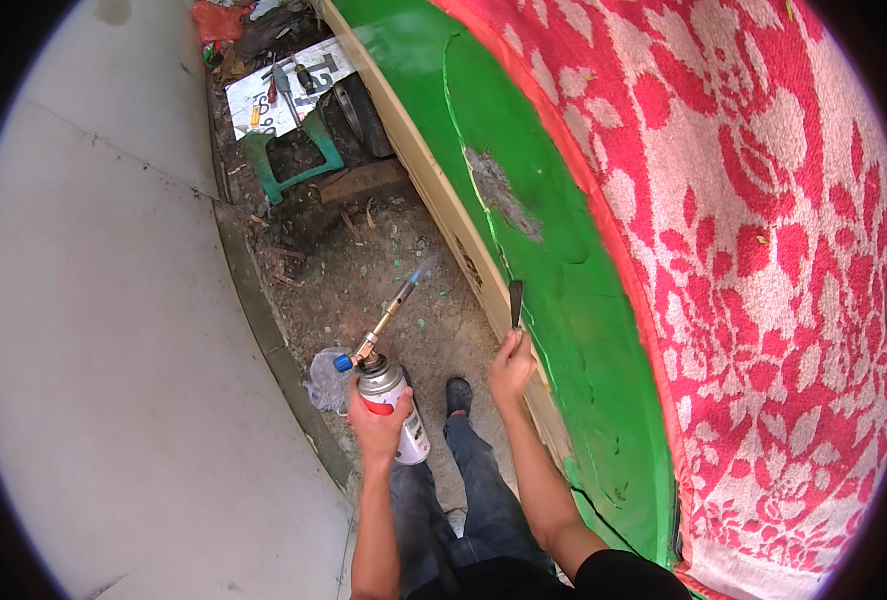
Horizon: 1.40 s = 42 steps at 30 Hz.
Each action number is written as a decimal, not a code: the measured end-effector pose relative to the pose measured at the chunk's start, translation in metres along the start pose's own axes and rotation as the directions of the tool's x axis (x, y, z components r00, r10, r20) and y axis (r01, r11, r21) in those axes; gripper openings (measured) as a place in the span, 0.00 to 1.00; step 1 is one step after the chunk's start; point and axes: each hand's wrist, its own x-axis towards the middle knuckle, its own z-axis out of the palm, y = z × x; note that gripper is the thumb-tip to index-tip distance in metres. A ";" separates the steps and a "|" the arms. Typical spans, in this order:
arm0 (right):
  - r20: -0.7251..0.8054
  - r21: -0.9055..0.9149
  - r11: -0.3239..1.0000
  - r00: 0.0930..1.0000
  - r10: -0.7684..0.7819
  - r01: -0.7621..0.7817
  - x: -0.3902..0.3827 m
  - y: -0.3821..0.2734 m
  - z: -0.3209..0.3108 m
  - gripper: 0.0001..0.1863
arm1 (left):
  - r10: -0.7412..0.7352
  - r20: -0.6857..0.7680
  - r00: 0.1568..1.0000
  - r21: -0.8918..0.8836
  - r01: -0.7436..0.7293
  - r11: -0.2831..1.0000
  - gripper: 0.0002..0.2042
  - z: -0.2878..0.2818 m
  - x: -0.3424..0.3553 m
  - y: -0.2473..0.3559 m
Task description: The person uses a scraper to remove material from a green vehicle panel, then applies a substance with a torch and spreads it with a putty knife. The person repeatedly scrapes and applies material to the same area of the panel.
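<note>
Left hand (377, 428) held the lit torch (395, 307), likely rigid, by its canister (382, 382), the safest grip, beside the green panel (585, 335); right hand (511, 368) held a scraper (516, 302) at its edge, contact unclear.

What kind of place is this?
Probably a makeshift outdoor work spot: littered dirt ground beside a pale wall, with hand tools lying on a white board and a tyre nearby.
</note>
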 end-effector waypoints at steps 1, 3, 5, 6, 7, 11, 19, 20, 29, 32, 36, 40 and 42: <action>0.030 0.002 1.000 1.000 0.001 -0.001 0.001 0.004 -0.003 0.09 | -0.021 0.005 1.000 -0.024 0.022 0.999 0.25 -0.001 0.000 -0.001; 0.090 0.004 1.000 0.996 0.004 -0.005 0.001 0.011 -0.005 0.08 | -0.064 0.018 0.998 -0.070 0.065 0.995 0.25 -0.004 0.001 -0.003; 0.075 0.015 1.000 0.997 0.004 -0.005 -0.002 0.008 -0.001 0.08 | -0.024 0.034 0.999 -0.090 0.027 0.996 0.24 -0.006 0.004 -0.002; 0.067 0.020 1.000 0.998 0.004 -0.005 -0.003 0.007 0.000 0.08 | -0.003 0.042 0.999 -0.100 0.008 0.995 0.24 -0.007 0.005 -0.002; 0.052 0.019 1.000 0.999 -0.011 0.010 -0.005 0.011 0.001 0.08 | -0.006 0.044 0.999 -0.098 0.010 0.995 0.24 -0.009 0.006 -0.002; 0.057 0.003 0.999 0.997 -0.044 0.044 0.002 0.017 -0.005 0.08 | -0.072 0.076 0.995 -0.153 0.083 0.985 0.23 -0.014 0.010 -0.012; 0.077 -0.062 0.997 0.996 -0.038 0.042 0.007 0.011 -0.007 0.08 | -0.074 0.109 0.991 -0.162 0.091 0.983 0.24 -0.013 0.022 -0.013; 0.079 -0.069 0.997 0.997 -0.015 0.021 0.003 0.014 -0.010 0.08 | -0.046 0.109 0.993 -0.141 0.061 0.988 0.24 -0.011 0.023 -0.007; 0.042 -0.024 1.000 0.999 -0.018 0.019 0.005 0.010 -0.006 0.10 | 0.029 0.132 0.991 -0.079 -0.019 0.997 0.23 -0.012 0.029 -0.009; 0.042 -0.073 0.993 0.995 -0.088 0.091 0.023 0.011 0.008 0.09 | 0.001 0.149 0.989 -0.121 0.018 0.992 0.23 -0.009 0.030 -0.009; 0.027 -0.099 0.991 0.996 -0.084 0.086 0.012 0.007 0.008 0.09 | -0.014 0.171 0.985 -0.086 0.029 0.996 0.23 -0.010 0.030 0.001; 0.036 -0.093 0.995 0.999 0.020 -0.016 0.000 0.008 0.002 0.08 | -0.006 0.185 0.983 -0.132 0.031 0.991 0.23 -0.011 0.032 -0.011; 0.026 -0.119 0.993 1.000 0.013 -0.010 -0.004 0.012 0.008 0.07 | -0.064 0.208 0.976 -0.182 0.103 0.978 0.23 -0.011 0.034 -0.020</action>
